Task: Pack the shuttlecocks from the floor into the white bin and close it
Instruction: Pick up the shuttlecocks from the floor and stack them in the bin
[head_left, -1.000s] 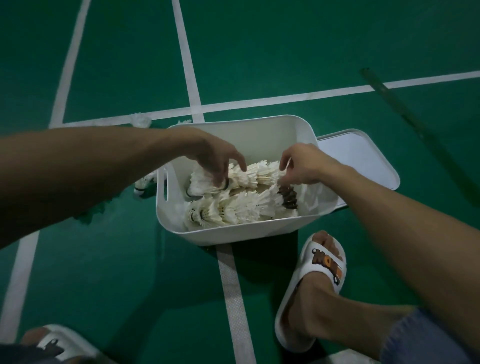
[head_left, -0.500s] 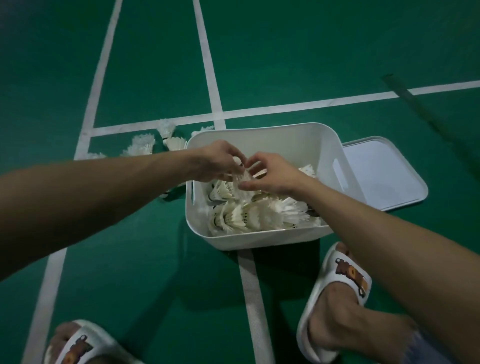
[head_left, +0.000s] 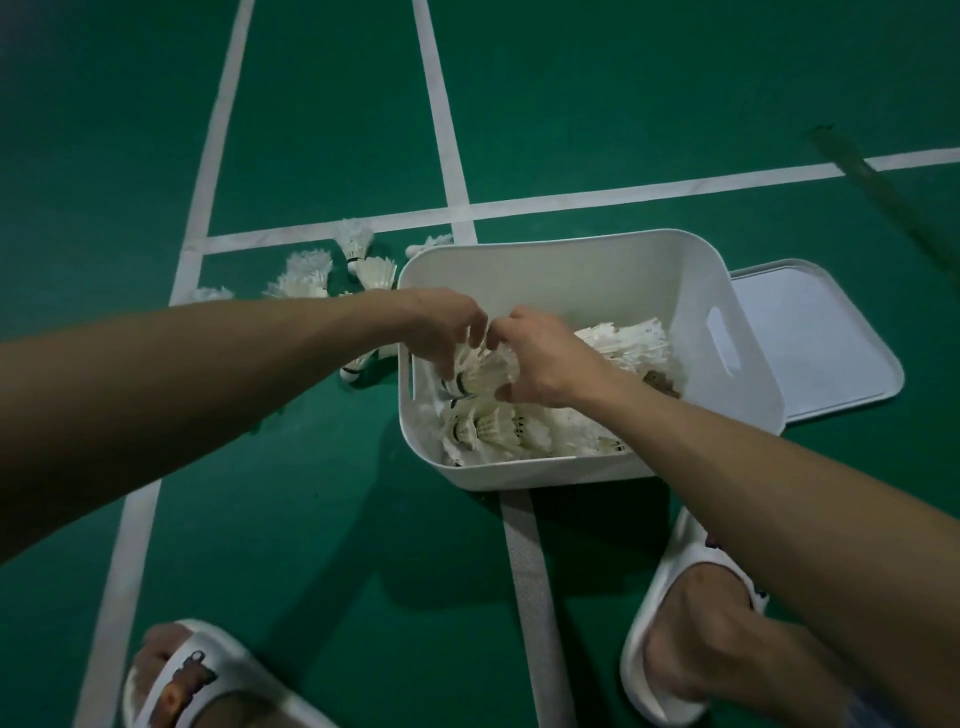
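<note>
gripping shuttlecocks (head_left: 480, 371) (inside bin (head_left: 571, 280), left edge)

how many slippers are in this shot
2. The left slipper is on the foot at the bottom left, cut off by the frame edge; the right slipper is on the foot at the bottom right, partly covered by the right arm. No others show.

floor (head_left: 311, 519): dark green | court lines (head_left: 441, 104): white | bin (head_left: 571, 270): plain white | lid (head_left: 810, 338): plain white | shuttlecocks (head_left: 483, 431): white feathers, black band by the cork | left slipper (head_left: 182, 675): white, brown-and-orange print on strap | right slipper (head_left: 670, 582): white
</note>
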